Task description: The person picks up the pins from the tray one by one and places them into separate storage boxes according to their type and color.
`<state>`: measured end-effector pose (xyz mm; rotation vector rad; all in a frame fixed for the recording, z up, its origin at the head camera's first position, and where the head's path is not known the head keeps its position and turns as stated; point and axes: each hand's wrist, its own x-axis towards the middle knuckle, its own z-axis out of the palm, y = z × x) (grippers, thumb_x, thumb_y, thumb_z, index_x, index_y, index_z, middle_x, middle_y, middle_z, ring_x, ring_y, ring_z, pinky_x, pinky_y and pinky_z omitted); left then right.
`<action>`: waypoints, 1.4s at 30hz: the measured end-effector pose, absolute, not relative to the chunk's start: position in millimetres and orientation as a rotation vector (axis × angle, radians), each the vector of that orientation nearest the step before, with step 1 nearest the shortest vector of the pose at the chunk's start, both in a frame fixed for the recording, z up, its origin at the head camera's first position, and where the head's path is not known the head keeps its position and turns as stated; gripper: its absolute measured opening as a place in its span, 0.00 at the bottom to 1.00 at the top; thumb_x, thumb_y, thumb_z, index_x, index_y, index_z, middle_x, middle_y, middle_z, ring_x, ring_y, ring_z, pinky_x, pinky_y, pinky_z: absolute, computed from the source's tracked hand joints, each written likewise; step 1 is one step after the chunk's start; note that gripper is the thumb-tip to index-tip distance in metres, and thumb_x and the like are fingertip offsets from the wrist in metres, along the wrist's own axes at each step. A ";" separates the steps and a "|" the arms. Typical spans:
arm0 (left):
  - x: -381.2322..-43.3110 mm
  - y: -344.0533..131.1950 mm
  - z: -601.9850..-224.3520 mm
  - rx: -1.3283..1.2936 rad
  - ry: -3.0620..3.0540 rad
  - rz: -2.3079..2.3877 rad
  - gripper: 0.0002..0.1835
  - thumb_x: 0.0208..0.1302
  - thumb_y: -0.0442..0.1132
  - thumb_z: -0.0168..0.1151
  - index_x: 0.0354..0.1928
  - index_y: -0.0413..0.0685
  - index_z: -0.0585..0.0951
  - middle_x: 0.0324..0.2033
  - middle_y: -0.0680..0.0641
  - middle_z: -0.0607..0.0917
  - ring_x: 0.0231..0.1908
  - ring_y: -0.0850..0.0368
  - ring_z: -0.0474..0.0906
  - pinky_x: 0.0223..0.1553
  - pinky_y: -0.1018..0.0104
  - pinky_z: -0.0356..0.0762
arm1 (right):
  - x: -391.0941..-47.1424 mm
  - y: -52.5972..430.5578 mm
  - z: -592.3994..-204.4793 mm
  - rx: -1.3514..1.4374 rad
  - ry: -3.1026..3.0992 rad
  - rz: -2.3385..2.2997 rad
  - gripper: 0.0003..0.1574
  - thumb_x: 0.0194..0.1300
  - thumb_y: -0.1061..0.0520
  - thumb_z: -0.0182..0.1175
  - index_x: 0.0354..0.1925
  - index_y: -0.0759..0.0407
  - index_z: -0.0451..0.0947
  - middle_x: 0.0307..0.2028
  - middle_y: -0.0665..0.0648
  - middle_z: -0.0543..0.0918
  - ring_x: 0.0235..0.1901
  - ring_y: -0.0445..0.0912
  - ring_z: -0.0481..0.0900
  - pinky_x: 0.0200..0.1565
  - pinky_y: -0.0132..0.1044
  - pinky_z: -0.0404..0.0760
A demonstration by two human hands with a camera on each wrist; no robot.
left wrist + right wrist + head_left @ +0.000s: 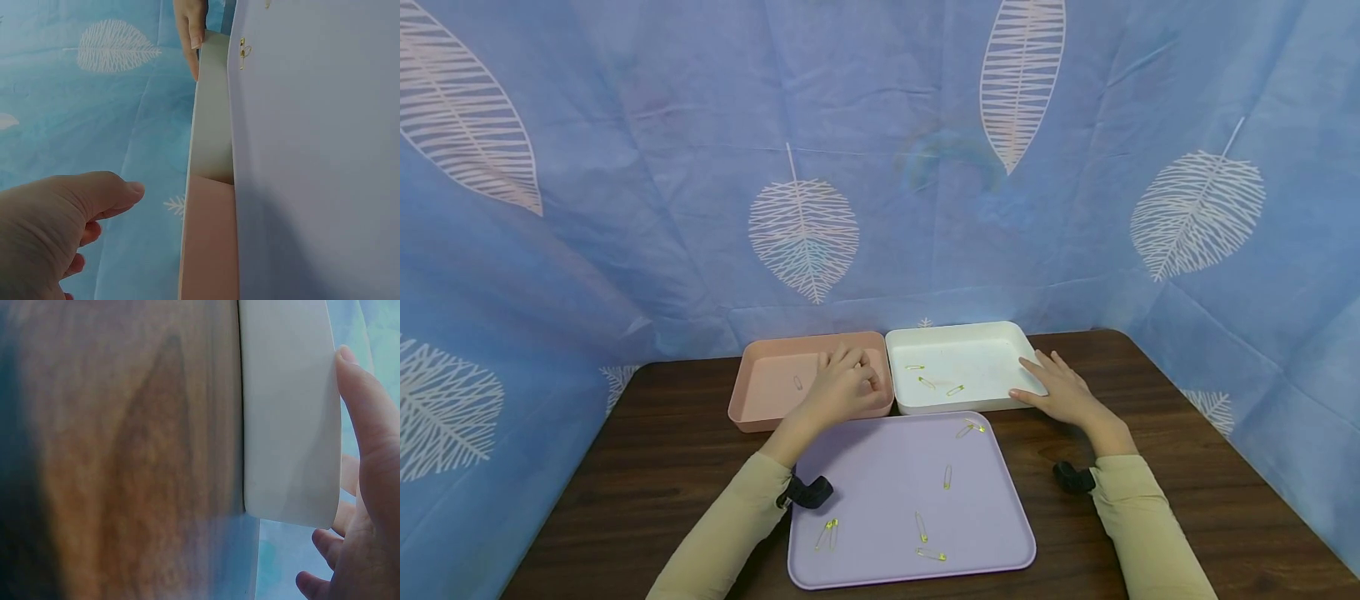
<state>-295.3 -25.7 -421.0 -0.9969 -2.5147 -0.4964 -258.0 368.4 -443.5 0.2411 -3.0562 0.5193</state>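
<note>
Over the right part of the pink tray hovers my left hand, its fingers loosely bent. No thing shows between its thumb and fingers in the left wrist view. One pale safety pin lies in the pink tray. My right hand rests at the right end of the white tray, thumb on the front rim and fingers fairly straight at the corner. Inside the white tray are 3 yellow safety pins. Several more safety pins lie spread on the purple tray.
All trays stand on a dark wooden table; the pink and white ones touch side by side behind the purple one. A blue leaf-patterned cloth hangs just behind them. Each wrist wears a black camera strap.
</note>
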 end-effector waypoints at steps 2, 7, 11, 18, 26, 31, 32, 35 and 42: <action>-290.7 -30.6 -422.1 -1.011 -2.486 -0.518 0.06 0.55 0.46 0.71 0.24 0.59 0.83 0.35 0.54 0.74 0.42 0.54 0.66 0.44 0.53 0.58 | -258.3 368.6 -443.6 0.241 -3.055 0.513 0.52 0.65 0.33 0.57 0.73 0.63 0.57 0.73 0.76 0.49 0.72 0.74 0.42 0.63 0.76 0.47; -280.1 -42.6 -427.5 -1.042 -2.442 -0.520 0.06 0.52 0.43 0.74 0.24 0.58 0.83 0.34 0.56 0.74 0.41 0.55 0.67 0.46 0.51 0.60 | -258.5 368.9 -443.6 0.247 -3.053 0.519 0.52 0.65 0.33 0.57 0.73 0.63 0.57 0.73 0.77 0.49 0.72 0.74 0.42 0.63 0.76 0.47; -273.4 -51.4 -432.8 -1.039 -2.451 -0.521 0.06 0.50 0.43 0.74 0.24 0.59 0.83 0.34 0.57 0.74 0.42 0.55 0.68 0.46 0.52 0.60 | -258.2 368.6 -443.1 0.251 -3.052 0.521 0.52 0.65 0.33 0.57 0.73 0.63 0.57 0.73 0.77 0.49 0.72 0.74 0.42 0.64 0.76 0.47; -257.1 -66.3 -437.1 -1.058 -2.478 -0.606 0.05 0.52 0.43 0.73 0.25 0.62 0.84 0.34 0.58 0.73 0.43 0.56 0.66 0.52 0.42 0.59 | -258.7 369.7 -443.2 0.259 -3.047 0.513 0.52 0.65 0.33 0.57 0.72 0.64 0.58 0.72 0.77 0.49 0.71 0.75 0.43 0.63 0.77 0.48; -236.4 -83.3 -443.0 -1.134 -2.510 -0.797 0.07 0.50 0.42 0.75 0.27 0.64 0.85 0.34 0.60 0.72 0.40 0.63 0.60 0.42 0.59 0.51 | -260.5 370.1 -443.8 0.255 -3.048 0.509 0.52 0.65 0.33 0.57 0.72 0.63 0.58 0.73 0.77 0.49 0.72 0.74 0.42 0.63 0.76 0.47; -224.2 -95.3 -447.3 -1.193 -2.602 -0.874 0.07 0.50 0.44 0.76 0.28 0.66 0.85 0.37 0.62 0.71 0.43 0.62 0.60 0.45 0.58 0.50 | -260.5 370.4 -444.0 0.261 -3.049 0.507 0.52 0.65 0.33 0.57 0.72 0.64 0.57 0.73 0.77 0.49 0.71 0.75 0.42 0.63 0.76 0.47; -222.1 -97.7 -448.0 -1.207 -2.624 -0.884 0.07 0.50 0.45 0.76 0.28 0.67 0.85 0.38 0.62 0.71 0.44 0.62 0.59 0.45 0.58 0.50 | -260.3 370.6 -444.1 0.258 -3.050 0.506 0.52 0.65 0.32 0.57 0.72 0.64 0.57 0.73 0.77 0.48 0.71 0.75 0.42 0.63 0.76 0.47; -217.1 -104.6 -450.0 -1.267 -2.675 -0.914 0.07 0.50 0.45 0.75 0.29 0.68 0.85 0.37 0.63 0.70 0.44 0.62 0.58 0.43 0.58 0.49 | -259.7 370.9 -444.1 0.256 -3.051 0.509 0.52 0.65 0.32 0.56 0.73 0.64 0.57 0.73 0.77 0.48 0.72 0.75 0.42 0.64 0.76 0.47; -209.3 -115.9 -453.8 -1.384 -2.769 -0.938 0.07 0.50 0.46 0.74 0.30 0.71 0.85 0.37 0.65 0.68 0.44 0.64 0.56 0.43 0.59 0.47 | -257.8 370.2 -443.8 0.254 -3.047 0.507 0.52 0.65 0.33 0.57 0.72 0.64 0.58 0.72 0.77 0.49 0.71 0.75 0.44 0.62 0.77 0.48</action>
